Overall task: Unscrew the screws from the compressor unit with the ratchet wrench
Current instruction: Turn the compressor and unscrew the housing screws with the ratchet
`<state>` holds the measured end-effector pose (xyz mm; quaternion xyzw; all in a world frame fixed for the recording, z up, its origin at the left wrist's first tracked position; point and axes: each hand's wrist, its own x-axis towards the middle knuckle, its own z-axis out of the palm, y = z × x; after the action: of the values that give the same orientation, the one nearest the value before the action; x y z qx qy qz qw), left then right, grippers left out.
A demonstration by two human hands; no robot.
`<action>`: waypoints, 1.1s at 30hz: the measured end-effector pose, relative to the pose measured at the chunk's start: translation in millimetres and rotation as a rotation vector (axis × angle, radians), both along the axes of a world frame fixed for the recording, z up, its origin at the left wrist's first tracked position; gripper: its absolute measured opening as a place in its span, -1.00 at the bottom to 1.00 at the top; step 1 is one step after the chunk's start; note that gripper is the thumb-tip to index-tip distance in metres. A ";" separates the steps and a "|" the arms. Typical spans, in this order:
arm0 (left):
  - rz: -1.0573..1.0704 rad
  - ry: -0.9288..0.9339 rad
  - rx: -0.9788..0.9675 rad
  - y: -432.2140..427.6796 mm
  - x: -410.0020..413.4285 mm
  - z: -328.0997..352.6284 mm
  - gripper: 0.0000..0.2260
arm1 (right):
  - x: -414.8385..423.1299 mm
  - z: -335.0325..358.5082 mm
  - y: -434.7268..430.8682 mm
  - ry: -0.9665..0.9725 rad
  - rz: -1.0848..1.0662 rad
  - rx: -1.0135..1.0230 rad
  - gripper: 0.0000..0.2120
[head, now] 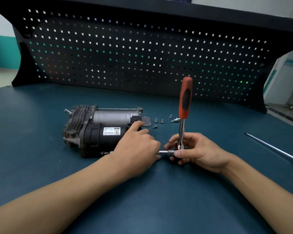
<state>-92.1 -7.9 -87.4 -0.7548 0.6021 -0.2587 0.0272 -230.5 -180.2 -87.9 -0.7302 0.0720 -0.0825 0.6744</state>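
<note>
Four loose screws lie right of centre; with my left hand draped loosely over the mid-frame compressor unit and my right hand pinching the ratchet wrench at its head, a tilted extension could slip off.

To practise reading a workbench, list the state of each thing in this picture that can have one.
Compressor: lying on bench.
Wrench: handle upright, extension toward compressor.
Screws: several out, loose on bench.
Screwdriver: lying untouched.
Left grip: rests on compressor.
Right grip: pinches wrench head.
</note>
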 end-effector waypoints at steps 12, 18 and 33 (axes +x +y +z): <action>-0.029 0.012 -0.029 -1.1 0.6 -0.9 -0.63 | -2.9 0.5 7.3 -0.049 -0.003 -0.157 -0.69; -0.028 0.011 -0.026 -1.6 1.5 -2.2 -0.65 | -3.8 1.6 8.0 -0.051 -0.005 -0.225 -0.86; 0.016 0.024 -0.045 -6.0 -1.6 2.6 -0.68 | 3.4 -0.9 3.2 0.007 -0.073 0.004 -0.64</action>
<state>-93.7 -13.9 -84.7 -0.7632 0.5903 -0.2629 0.0054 -227.1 -177.0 -88.8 -0.7260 0.1012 -0.1043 0.6721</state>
